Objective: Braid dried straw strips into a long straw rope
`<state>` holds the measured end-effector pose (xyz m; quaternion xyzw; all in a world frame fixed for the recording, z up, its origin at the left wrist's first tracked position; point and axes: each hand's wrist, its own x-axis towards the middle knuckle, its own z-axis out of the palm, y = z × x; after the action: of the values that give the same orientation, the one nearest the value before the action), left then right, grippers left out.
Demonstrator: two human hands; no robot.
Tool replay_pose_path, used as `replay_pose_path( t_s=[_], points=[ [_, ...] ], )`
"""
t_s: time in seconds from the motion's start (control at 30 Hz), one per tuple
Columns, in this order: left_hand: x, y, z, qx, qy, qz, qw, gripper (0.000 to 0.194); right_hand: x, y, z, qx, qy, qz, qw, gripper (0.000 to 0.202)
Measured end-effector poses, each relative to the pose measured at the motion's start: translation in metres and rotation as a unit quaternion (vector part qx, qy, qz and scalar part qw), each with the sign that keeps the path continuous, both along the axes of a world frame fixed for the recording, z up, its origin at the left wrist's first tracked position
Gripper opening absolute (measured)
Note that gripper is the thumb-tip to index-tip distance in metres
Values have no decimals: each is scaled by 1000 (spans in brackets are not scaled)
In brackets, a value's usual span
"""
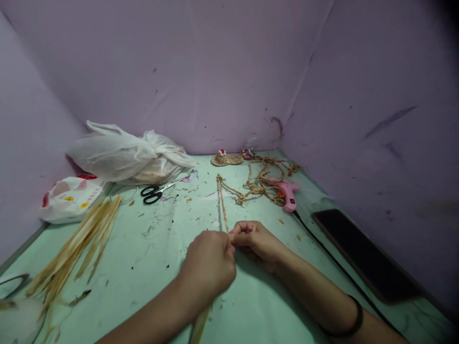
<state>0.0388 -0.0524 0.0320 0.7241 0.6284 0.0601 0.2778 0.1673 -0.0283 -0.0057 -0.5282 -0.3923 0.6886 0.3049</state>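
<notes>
A thin twisted straw cord (223, 205) runs from a point in the middle of the table toward me, and both hands meet at its near end. My left hand (211, 260) is closed around the strands there, its fingers mostly hidden behind the knuckles. Thumb and forefinger of my right hand (256, 242) pinch the cord right beside it. Below the left hand a flat pale straw strip (201, 325) hangs toward the near edge. Farther back, the cord bends at a small knot and joins a loose tangle of finished cord (267, 179).
At left are dry straw strips (81, 239), a white packet (73, 196), a knotted plastic bag (132, 155) and black-handled scissors (154, 193). A small woven straw piece (226, 159) lies at the back. To the right are a pink glue gun (288, 193), its black cable and a dark phone (366, 253).
</notes>
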Motion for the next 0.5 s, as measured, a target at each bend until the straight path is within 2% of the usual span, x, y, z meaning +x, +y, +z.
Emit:
replay_pose_path(
  t_s=[0.1,0.27,0.33,0.4,0.43,0.5],
  points=[
    [11,-18,-9,60,81,-27,995,28,1,-1,-1,-14,15,-11,1000,15],
    [23,-35,-22,62,44,-57,995,40,2,-2,-1,-2,37,11,999,15],
    [20,-35,-17,52,20,-71,996,29,3,-2,0,-6,38,25,999,15],
    [11,-27,-5,36,-2,-79,996,14,4,-1,1,-8,50,25,998,16],
    [4,-20,2,36,-18,-68,997,15,5,-1,1,-9,63,22,998,16],
    [-10,-3,15,60,-62,14,996,18,6,0,0,-13,88,18,996,17]
  ],
)
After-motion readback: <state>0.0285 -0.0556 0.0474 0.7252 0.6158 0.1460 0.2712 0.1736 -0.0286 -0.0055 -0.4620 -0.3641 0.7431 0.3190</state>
